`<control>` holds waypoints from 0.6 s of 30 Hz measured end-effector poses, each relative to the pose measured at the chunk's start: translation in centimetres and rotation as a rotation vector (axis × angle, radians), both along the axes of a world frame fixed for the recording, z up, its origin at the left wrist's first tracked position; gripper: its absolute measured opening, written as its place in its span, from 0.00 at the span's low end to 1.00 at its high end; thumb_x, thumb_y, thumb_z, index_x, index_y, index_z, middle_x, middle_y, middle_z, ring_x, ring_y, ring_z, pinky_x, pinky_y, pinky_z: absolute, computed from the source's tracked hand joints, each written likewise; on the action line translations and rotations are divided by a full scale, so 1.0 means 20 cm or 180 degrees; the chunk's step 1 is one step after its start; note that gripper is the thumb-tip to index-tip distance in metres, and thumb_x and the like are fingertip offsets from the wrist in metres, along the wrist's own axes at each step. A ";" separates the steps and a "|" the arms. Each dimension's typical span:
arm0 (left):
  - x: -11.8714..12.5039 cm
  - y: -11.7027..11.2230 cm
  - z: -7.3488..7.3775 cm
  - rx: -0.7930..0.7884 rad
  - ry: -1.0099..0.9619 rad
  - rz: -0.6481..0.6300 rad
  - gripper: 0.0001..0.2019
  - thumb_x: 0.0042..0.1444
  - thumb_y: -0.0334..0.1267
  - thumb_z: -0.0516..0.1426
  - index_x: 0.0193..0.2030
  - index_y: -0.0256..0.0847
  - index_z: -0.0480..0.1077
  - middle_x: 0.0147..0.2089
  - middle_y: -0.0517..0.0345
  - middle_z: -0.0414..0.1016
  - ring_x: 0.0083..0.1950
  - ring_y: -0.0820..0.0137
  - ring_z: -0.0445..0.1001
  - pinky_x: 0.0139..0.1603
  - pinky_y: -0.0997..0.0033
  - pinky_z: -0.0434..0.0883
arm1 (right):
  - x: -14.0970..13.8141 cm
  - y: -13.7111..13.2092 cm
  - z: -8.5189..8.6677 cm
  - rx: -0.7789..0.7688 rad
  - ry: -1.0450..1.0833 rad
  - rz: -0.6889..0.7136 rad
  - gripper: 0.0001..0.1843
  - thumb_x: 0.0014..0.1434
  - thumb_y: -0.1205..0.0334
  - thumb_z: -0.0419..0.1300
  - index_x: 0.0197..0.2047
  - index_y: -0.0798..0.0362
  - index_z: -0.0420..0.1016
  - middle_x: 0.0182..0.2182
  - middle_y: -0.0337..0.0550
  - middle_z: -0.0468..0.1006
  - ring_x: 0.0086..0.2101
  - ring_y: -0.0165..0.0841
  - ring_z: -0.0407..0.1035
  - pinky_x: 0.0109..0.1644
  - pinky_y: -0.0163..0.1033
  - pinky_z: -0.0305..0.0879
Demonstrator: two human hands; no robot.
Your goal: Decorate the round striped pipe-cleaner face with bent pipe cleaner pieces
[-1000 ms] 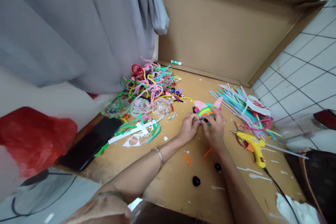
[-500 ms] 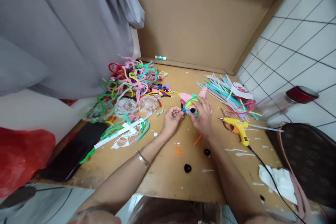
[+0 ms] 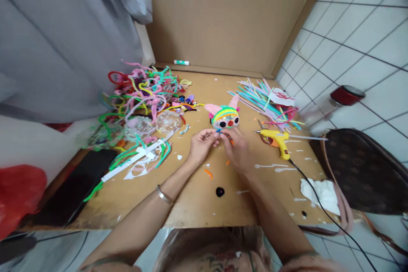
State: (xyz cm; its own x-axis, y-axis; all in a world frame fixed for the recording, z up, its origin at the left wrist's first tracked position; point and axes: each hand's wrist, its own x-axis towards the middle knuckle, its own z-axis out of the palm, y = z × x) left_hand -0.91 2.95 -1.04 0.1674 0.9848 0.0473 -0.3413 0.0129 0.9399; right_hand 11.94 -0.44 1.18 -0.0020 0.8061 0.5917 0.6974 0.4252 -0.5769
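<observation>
Pink fuzzy ears (image 3: 234,102), green-yellow-orange bands (image 3: 224,114) arching over round dark eyes (image 3: 222,124) and red nose (image 3: 230,123): animal-faced figure (image 3: 226,119) sits on tan table (image 3: 191,199), just beyond left hand (image 3: 203,143) and right hand (image 3: 238,148). Both curled nearly closed, fingertips pinching small blue strip (image 3: 218,131). Curly, fuzzy-stemmed heap (image 3: 148,93) leftward.

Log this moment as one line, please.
left hand: pinching blue piece; right hand: fingertips beside it; craft figure: just beyond; glue gun: on table
</observation>
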 end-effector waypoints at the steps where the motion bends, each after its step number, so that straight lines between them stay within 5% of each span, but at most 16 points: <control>1: 0.00 -0.01 0.01 0.0003 0.0071 -0.0030 0.20 0.41 0.52 0.69 0.31 0.37 0.73 0.25 0.60 0.75 0.24 0.77 0.68 0.28 0.74 0.67 | 0.00 -0.01 -0.01 -0.0070 0.0138 0.0001 0.10 0.65 0.60 0.53 0.36 0.50 0.74 0.32 0.43 0.76 0.34 0.35 0.70 0.40 0.40 0.67; 11: 0.04 -0.08 0.08 0.0874 0.1375 0.0364 0.12 0.56 0.45 0.60 0.28 0.39 0.70 0.22 0.65 0.64 0.25 0.76 0.59 0.29 0.75 0.59 | 0.02 -0.02 -0.02 -0.0079 0.0811 -0.0150 0.09 0.65 0.59 0.51 0.33 0.49 0.65 0.31 0.39 0.71 0.33 0.32 0.66 0.40 0.38 0.64; 18: 0.07 -0.10 0.01 0.0624 0.0851 0.0129 0.18 0.60 0.53 0.56 0.30 0.39 0.67 0.26 0.63 0.66 0.27 0.76 0.62 0.31 0.75 0.63 | 0.02 -0.01 -0.04 -0.0310 0.1419 -0.0043 0.09 0.63 0.56 0.52 0.32 0.49 0.65 0.28 0.36 0.70 0.31 0.31 0.66 0.38 0.37 0.63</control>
